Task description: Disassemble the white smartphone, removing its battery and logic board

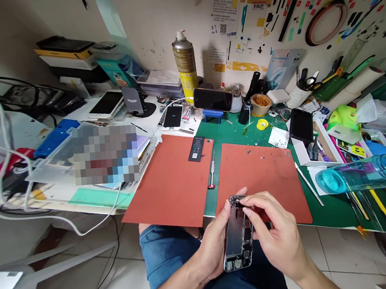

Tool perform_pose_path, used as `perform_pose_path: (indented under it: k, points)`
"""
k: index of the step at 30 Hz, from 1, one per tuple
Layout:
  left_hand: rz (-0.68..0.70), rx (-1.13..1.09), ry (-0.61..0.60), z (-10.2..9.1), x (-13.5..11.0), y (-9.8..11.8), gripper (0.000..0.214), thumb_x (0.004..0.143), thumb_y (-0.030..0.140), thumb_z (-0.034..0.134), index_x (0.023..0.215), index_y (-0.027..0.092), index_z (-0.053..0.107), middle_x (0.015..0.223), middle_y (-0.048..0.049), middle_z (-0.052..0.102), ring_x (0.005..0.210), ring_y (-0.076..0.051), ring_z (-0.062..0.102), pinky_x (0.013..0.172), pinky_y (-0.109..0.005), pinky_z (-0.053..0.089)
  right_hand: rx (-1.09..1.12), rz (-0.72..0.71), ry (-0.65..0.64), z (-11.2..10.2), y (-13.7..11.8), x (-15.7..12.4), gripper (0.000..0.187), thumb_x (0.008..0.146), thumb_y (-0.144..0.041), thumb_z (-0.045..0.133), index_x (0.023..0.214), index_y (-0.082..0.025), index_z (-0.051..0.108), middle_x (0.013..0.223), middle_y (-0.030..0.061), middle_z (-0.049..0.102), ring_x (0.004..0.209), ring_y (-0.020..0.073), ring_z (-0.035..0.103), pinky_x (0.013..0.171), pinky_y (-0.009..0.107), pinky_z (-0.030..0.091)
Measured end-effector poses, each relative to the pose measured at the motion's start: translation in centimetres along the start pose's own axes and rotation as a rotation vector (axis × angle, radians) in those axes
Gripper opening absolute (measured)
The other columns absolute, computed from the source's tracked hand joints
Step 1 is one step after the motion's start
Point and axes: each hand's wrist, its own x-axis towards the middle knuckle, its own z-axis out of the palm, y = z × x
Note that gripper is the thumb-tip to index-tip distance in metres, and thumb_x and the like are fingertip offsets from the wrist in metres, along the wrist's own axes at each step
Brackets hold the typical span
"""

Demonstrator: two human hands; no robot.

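Observation:
An opened phone housing point(236, 234) with its inner parts bare is held over my lap, tilted, at the front edge of the table. My left hand point(214, 245) grips it along its left side. Thumb and fingertips of my right hand point(280, 231) come together at the upper right of the housing, touching it near the top; what they pinch, if anything, is too small to make out. A black phone battery point(196, 149) lies on the left orange mat point(172, 186). Beside it is a precision screwdriver point(211, 172) with a red end.
Tiny screws and parts lie on the right orange mat point(258, 170). A phone point(212, 99) leans on a blue stand behind, near a spray can point(185, 67). At right are a blue bottle point(362, 173), a white tray point(326, 145) and a knife-like tool point(309, 184). White cables point(75, 227) hang at left.

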Motion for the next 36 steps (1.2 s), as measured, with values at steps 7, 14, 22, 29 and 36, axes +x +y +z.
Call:
perform_pose_path:
  k: [7,14,22,29,36]
  points:
    - [0.01,-0.046,-0.047,0.2,0.2,0.0,0.056,0.104,0.057,0.069,0.151,0.026,0.069,0.15,-0.01,0.069,0.149,-0.033,0.057,0.134,-0.05,0.035,-0.06,-0.156,-0.01,1.2,0.5,-1.5,0.041,0.104,0.0,0.053,0.136,-0.023,0.063,0.13,0.0119,0.075,0.124,0.0229,0.072,0.098,0.037,0.068]
    - [0.023,-0.038,-0.009,-0.1,0.1,-0.2,0.057,0.104,0.055,0.071,0.151,0.023,0.069,0.151,-0.0105,0.069,0.157,-0.03,0.049,0.137,-0.042,0.028,-0.122,-0.287,-0.029,1.3,1.1,-2.6,0.056,0.097,0.009,0.05,0.145,-0.017,0.061,0.134,0.0146,0.074,0.131,0.0278,0.068,0.105,0.047,0.065]
    - [0.017,-0.033,-0.004,-0.2,0.1,-0.2,0.053,0.105,0.055,0.068,0.149,0.025,0.071,0.152,-0.0084,0.069,0.159,-0.029,0.047,0.138,-0.043,0.027,-0.239,-0.309,0.026,1.7,1.3,-2.9,0.052,0.096,0.008,0.052,0.143,-0.013,0.062,0.142,0.0186,0.071,0.135,0.031,0.064,0.105,0.051,0.064]
    - [0.018,-0.014,0.065,0.0,0.2,0.0,0.055,0.104,0.056,0.07,0.148,0.023,0.071,0.153,-0.0095,0.068,0.155,-0.031,0.052,0.135,-0.041,0.032,-0.334,-0.389,0.024,1.8,1.0,-2.9,0.053,0.096,0.007,0.052,0.145,-0.009,0.062,0.136,0.0182,0.076,0.129,0.0326,0.068,0.099,0.05,0.065]
    - [0.049,0.109,0.197,0.9,0.4,0.1,0.064,0.098,0.056,0.076,0.149,0.02,0.064,0.129,-0.0142,0.079,0.111,-0.031,0.079,0.1,-0.043,0.062,-0.311,-0.295,0.152,0.5,0.8,-4.1,0.047,0.094,0.009,0.058,0.134,-0.013,0.067,0.12,0.0162,0.077,0.114,0.0299,0.072,0.092,0.047,0.063]
